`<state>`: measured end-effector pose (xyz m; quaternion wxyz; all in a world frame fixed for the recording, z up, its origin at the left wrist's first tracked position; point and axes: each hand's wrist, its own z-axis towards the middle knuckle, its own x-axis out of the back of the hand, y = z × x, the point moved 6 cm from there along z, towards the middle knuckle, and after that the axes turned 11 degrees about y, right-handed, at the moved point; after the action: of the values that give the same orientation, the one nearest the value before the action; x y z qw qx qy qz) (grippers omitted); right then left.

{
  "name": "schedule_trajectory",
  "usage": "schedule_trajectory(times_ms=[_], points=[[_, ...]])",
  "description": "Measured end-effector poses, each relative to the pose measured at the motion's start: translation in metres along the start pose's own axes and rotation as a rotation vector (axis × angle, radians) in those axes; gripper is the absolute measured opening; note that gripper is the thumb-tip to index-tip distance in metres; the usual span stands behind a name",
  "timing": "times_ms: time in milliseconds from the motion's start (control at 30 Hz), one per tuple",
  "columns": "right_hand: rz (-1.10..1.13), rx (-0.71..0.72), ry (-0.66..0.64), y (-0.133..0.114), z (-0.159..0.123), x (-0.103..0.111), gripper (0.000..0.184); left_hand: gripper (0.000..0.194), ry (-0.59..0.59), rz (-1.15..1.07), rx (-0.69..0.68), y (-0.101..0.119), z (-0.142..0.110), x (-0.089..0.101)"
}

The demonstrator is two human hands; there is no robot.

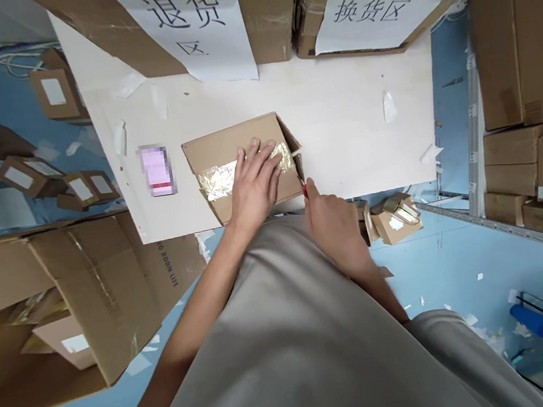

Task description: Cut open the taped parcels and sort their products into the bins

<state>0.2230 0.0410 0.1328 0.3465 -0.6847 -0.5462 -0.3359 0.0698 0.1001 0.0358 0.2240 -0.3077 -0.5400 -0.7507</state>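
1. the carton [230, 143] lies on the worktop [347, 132], close in front of the person; its long axis runs left to right, right end angled slightly away.
2. left hand [254, 182]: fingers spread over the carton's top and tape [218, 181], grasping nothing.
3. right hand [332, 222]: fingers curled round a red tool [305, 190] at the carton's near right corner; this hand is nearer the right end.

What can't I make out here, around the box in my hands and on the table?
- Inside of the taped carton: head view, hidden by its cardboard walls.
- Most of the red tool: head view, covered by the right hand.
- Print on the pink item: head view, blurred into blocks.
- Top of the box with the left sign: head view, cut off by the upper edge.
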Motion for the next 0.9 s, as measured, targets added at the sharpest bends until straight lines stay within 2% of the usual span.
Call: schedule_trajectory(times_ms=[133, 200, 267, 333, 400, 500, 533, 600, 667, 733, 800, 900], points=[[0.049, 0.016, 0.037, 0.015, -0.006, 0.011, 0.058, 0.045, 0.006, 0.022, -0.013, 0.001, -0.007, 0.002], [0.093, -0.024, 0.139, 0.035, 0.006, 0.01, 0.059, 0.046, 0.003, 0.022, -0.012, 0.003, -0.008, 0.003], [0.142, -0.106, 0.293, 0.066, 0.033, -0.001, 0.061, 0.047, 0.01, 0.011, 0.002, 0.004, -0.008, 0.005], [0.168, -0.211, 0.433, 0.103, 0.074, -0.026, 0.063, 0.047, 0.048, 0.002, 0.032, 0.005, -0.01, 0.012], [0.187, -0.311, 0.478, 0.138, 0.118, -0.062, 0.065, 0.047, 0.127, 0.011, 0.079, 0.003, -0.014, 0.026], [0.194, -0.386, 0.364, 0.175, 0.167, -0.119, 0.068, 0.052, 0.28, 0.037, 0.188, -0.012, -0.027, 0.056], [0.205, -0.412, 0.327, 0.184, 0.174, -0.133, 0.07, 0.054, 0.332, 0.04, 0.234, -0.019, -0.033, 0.067], [0.248, -0.448, 0.307, 0.197, 0.175, -0.146, 0.073, 0.063, 0.423, 0.035, 0.346, -0.035, -0.048, 0.086], [0.329, -0.45, 0.345, 0.199, 0.165, -0.145, 0.074, 0.073, 0.481, -0.006, 0.474, -0.052, -0.064, 0.096], [0.457, -0.396, 0.404, 0.187, 0.151, -0.134, 0.069, 0.08, 0.496, -0.098, 0.601, -0.068, -0.077, 0.096], [0.623, -0.278, 0.454, 0.158, 0.137, -0.117, 0.068, 0.079, 0.513, -0.223, 0.709, -0.085, -0.087, 0.09], [0.781, -0.002, 0.519, 0.091, 0.117, -0.088, 0.078, 0.071, 0.586, -0.404, 0.874, -0.119, -0.1, 0.076]])
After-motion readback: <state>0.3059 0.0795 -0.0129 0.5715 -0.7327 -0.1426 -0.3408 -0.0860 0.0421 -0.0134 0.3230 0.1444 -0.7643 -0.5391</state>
